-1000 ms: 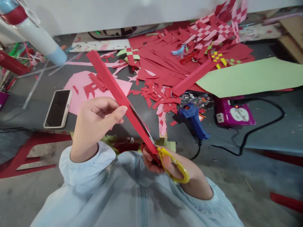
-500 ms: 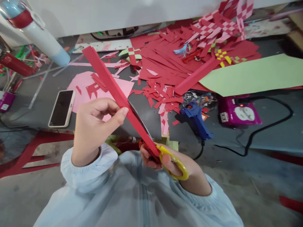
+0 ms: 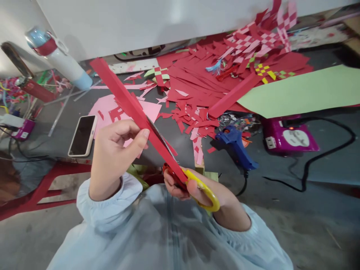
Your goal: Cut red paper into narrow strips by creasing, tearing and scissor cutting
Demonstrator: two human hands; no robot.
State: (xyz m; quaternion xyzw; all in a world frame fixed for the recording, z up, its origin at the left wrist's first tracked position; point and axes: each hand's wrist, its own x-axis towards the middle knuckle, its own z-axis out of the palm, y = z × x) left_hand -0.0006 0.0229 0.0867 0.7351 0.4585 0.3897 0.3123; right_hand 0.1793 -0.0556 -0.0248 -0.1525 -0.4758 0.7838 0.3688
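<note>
Between thumb and fingers, my left hand [image 3: 118, 150] pinches a long red paper strip [image 3: 123, 95] around its middle. The strip slants from upper left down toward my right hand [image 3: 182, 183]. That hand grips scissors [image 3: 208, 195] by the handles, of which one loop is yellow and the other part looks red. The dark blades run along the strip's right edge, partly hidden by the paper. A thin sliver of red paper stands out to the right of the blades. Beyond my left hand, pink paper [image 3: 152, 108] with red scraps lies on the table.
Red sheets and strips [image 3: 191, 80] pile at the back, with pink-red checkered weaving [image 3: 242, 43] on top. A green sheet [image 3: 303, 92], blue glue gun [image 3: 233, 144] and purple power box [image 3: 292, 140] sit right. A phone [image 3: 83, 135] and a bottle [image 3: 62, 60] stand left.
The view has shifted slightly, so the table things sit farther right and lower. A thin red sliver now shows beside the blades. Both hands keep their holds.
</note>
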